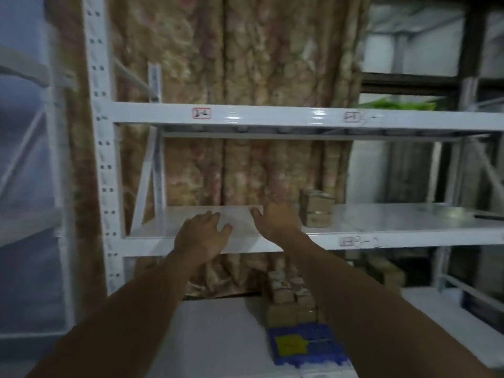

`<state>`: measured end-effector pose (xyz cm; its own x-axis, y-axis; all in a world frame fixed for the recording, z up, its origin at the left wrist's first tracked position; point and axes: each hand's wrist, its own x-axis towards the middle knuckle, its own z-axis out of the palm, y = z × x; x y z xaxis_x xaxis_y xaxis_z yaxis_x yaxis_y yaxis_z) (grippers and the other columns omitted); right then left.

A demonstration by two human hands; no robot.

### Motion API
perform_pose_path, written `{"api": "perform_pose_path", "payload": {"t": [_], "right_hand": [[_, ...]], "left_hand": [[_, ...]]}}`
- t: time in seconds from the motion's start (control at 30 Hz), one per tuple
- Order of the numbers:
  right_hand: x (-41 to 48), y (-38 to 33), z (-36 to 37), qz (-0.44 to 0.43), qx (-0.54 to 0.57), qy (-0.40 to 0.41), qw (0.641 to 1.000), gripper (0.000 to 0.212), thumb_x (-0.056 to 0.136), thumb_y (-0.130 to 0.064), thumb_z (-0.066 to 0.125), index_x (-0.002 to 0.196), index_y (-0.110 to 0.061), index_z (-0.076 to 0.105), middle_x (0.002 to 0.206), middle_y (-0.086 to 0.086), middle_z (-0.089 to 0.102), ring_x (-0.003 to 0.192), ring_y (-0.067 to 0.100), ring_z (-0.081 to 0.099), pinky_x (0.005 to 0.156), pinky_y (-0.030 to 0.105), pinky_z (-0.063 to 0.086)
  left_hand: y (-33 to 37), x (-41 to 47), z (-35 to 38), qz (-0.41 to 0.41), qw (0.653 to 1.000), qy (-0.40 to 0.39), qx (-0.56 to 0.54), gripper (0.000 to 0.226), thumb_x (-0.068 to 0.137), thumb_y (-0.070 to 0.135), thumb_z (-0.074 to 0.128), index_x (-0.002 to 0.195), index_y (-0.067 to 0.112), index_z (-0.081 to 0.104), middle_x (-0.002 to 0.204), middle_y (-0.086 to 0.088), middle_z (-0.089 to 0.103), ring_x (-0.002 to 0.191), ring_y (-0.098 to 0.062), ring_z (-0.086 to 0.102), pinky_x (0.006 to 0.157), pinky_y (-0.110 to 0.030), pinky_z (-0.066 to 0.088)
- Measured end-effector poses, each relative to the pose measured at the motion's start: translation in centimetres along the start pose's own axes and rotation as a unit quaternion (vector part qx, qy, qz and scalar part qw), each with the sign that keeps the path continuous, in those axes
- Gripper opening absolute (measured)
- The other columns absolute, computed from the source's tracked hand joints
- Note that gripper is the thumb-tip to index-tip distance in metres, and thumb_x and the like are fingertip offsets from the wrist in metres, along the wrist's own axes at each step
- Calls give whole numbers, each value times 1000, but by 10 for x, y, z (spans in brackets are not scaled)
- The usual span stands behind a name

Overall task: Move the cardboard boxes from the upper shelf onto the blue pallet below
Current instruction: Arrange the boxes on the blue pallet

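Observation:
Two small cardboard boxes (316,207) stand stacked on the white metal shelf (395,218), near its back. Both my arms reach up toward that shelf. My left hand (201,236) hovers at the shelf's front edge, fingers apart, holding nothing. To the right of it, my right hand (275,221) is also empty with fingers spread, just left of the stacked boxes and apart from them. Below the shelf, several cardboard boxes (289,298) are piled on the blue pallet (308,347), which carries a yellow label.
A white upright post (101,148) frames the rack on the left. A higher shelf beam (272,115) runs above. A patterned curtain (245,64) hangs behind. More boxes (387,271) sit low at the right on a white surface.

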<state>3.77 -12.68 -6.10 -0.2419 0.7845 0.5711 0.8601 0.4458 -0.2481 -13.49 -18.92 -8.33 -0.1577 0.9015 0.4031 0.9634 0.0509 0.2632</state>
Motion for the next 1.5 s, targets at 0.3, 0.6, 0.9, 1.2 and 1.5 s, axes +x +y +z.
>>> {"api": "perform_pose_path", "payload": {"t": [0.3, 0.6, 0.9, 1.2, 1.5], "right_hand": [[9, 113, -20, 229, 91, 91, 965, 53, 97, -45, 42, 137, -10, 49, 130, 17, 60, 118, 39, 57, 98, 45, 48], [43, 172, -1, 312, 226, 91, 918, 66, 102, -49, 39, 153, -9, 31, 153, 17, 43, 138, 37, 44, 110, 43, 38], [69, 183, 14, 299, 288, 71, 907, 60, 100, -48, 42, 150, -14, 40, 148, 12, 51, 134, 34, 48, 108, 40, 39], [63, 178, 6, 276, 361, 143, 880, 35, 101, -33, 49, 121, -10, 66, 106, 9, 65, 100, 27, 60, 82, 30, 44], [42, 154, -18, 282, 361, 197, 867, 31, 97, -38, 57, 112, -17, 74, 98, 2, 69, 95, 22, 63, 85, 33, 53]], "left_hand": [[83, 68, 56, 51, 984, -72, -157, 71, 95, 68, 23, 153, 27, 30, 160, 3, 29, 142, -24, 34, 114, -42, 31], [148, 131, 89, 34, 930, -111, -350, 60, 100, 59, 28, 149, 26, 37, 156, -3, 35, 139, -29, 38, 110, -41, 34], [195, 152, 120, 2, 889, -131, -438, 58, 101, 58, 26, 151, 31, 35, 153, -6, 41, 135, -31, 43, 107, -38, 37], [197, 147, 118, -28, 851, -1, -524, 42, 97, 49, 47, 127, 23, 60, 130, -4, 61, 116, -28, 57, 100, -44, 48], [186, 127, 103, -73, 807, 57, -583, 24, 94, 38, 61, 100, 19, 74, 97, -4, 69, 91, -25, 62, 71, -28, 44]]}}
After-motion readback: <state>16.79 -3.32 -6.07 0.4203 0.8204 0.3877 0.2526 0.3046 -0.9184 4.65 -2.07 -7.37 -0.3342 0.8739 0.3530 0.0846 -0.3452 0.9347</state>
